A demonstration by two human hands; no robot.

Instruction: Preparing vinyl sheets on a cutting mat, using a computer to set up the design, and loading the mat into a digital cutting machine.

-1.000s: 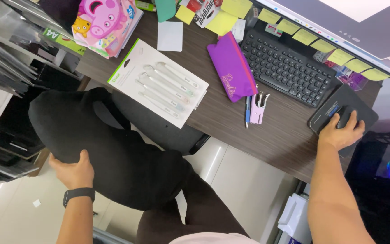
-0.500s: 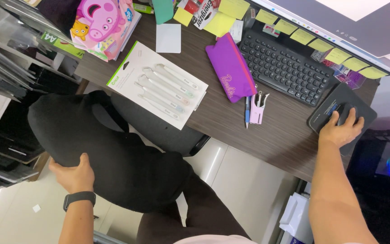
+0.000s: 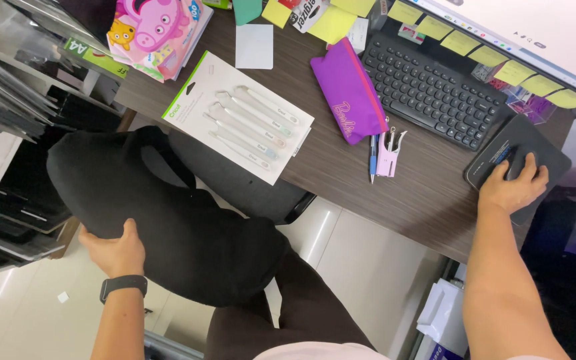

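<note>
My left hand (image 3: 116, 251), with a dark watch on the wrist, grips the lower edge of a big black soft bag (image 3: 161, 213) lying across my lap, beside the desk. My right hand (image 3: 513, 188) rests over a computer mouse (image 3: 505, 157) on a dark mouse pad (image 3: 535, 148) at the right end of the brown desk (image 3: 421, 193); the mouse is mostly covered by my fingers.
On the desk lie a white card pack of several slim tools (image 3: 245, 120), a purple pencil pouch (image 3: 349, 93), a blue pen and pink stapler (image 3: 388, 148), a black keyboard (image 3: 435, 93), yellow sticky notes (image 3: 501, 67) along a monitor, and a pink cartoon book (image 3: 158, 30). Shelves stand at left.
My left hand has shifted slightly right and up along the bag's edge. The right hand stays on the mouse.
</note>
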